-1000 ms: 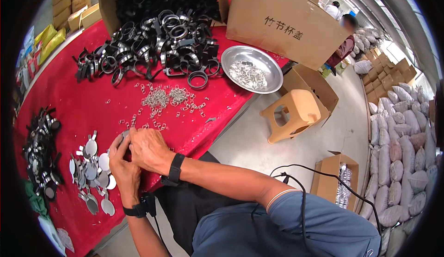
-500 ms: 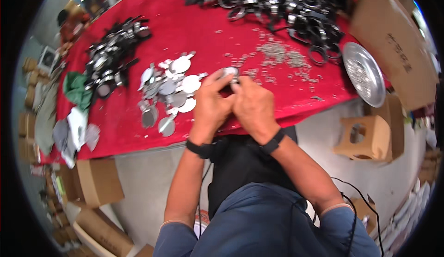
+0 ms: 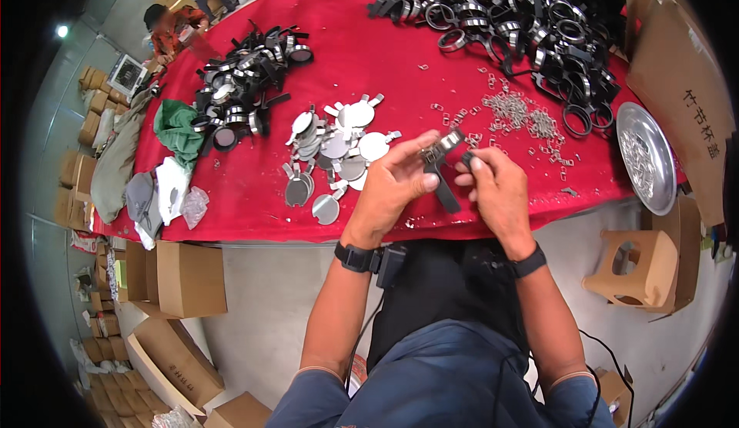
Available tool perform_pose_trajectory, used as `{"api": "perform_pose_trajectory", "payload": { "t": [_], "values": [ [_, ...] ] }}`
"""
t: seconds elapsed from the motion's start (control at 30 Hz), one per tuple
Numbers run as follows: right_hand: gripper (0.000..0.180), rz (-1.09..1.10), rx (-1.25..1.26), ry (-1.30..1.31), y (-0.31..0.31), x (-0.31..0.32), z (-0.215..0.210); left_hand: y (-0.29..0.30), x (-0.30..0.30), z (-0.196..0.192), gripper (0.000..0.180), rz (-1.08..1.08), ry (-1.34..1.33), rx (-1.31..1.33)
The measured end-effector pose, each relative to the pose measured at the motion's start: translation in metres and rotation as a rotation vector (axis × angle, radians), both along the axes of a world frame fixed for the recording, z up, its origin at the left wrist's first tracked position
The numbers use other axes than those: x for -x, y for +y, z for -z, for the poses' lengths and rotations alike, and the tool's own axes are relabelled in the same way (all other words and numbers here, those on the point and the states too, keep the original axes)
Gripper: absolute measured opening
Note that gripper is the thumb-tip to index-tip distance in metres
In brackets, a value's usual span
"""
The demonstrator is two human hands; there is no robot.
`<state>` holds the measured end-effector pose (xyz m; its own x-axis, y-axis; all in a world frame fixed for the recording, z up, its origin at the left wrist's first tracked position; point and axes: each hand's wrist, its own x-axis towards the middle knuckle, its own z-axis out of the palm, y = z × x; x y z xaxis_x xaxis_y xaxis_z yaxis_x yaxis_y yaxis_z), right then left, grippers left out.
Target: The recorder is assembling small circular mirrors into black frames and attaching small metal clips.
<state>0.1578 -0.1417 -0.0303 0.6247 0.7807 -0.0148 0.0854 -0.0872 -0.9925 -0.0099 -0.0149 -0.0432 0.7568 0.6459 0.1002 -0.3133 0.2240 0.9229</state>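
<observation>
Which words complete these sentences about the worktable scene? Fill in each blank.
1. The table is covered in a ____ cloth.
2. Both hands, left hand and right hand, hold a black strap piece with a ____ ring.
3. The round tray lies to the person's ____.

Missing words: red; metal; right

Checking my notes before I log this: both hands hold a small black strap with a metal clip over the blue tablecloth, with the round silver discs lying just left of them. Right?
Not quite: the tablecloth is red, not blue. The head view shows the left hand and the right hand together holding the small black strap with a metal clip over it, with the round silver discs lying just left of them.
</observation>
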Motion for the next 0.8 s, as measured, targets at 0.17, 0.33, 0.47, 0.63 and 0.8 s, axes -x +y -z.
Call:
{"api": "perform_pose_trajectory", "payload": {
  "t": [0.17, 0.33, 0.47, 0.63, 0.8],
  "values": [
    [0.026, -0.076, 0.018, -0.042, -0.014, -0.009, -0.014, -0.009, 0.006, -0.010, 0.081, 0.118, -0.186, 0.088],
    [0.033, -0.154, -0.025, 0.281, -0.018, -0.026, -0.019, -0.007, -0.001, -0.006, 0.075, 0.071, -0.149, 0.020],
    [0.037, -0.188, -0.040, 0.240, -0.005, -0.030, -0.015, -0.001, -0.011, 0.005, 0.073, -0.017, -0.061, -0.038],
    [0.041, -0.139, 0.007, 0.092, 0.007, -0.030, -0.010, 0.000, -0.010, 0.012, 0.074, -0.064, -0.022, -0.095],
    [0.035, 0.065, 0.054, -0.391, -0.008, -0.056, 0.000, 0.020, 0.010, 0.001, 0.069, -0.259, 0.111, -0.323]
  ]
}}
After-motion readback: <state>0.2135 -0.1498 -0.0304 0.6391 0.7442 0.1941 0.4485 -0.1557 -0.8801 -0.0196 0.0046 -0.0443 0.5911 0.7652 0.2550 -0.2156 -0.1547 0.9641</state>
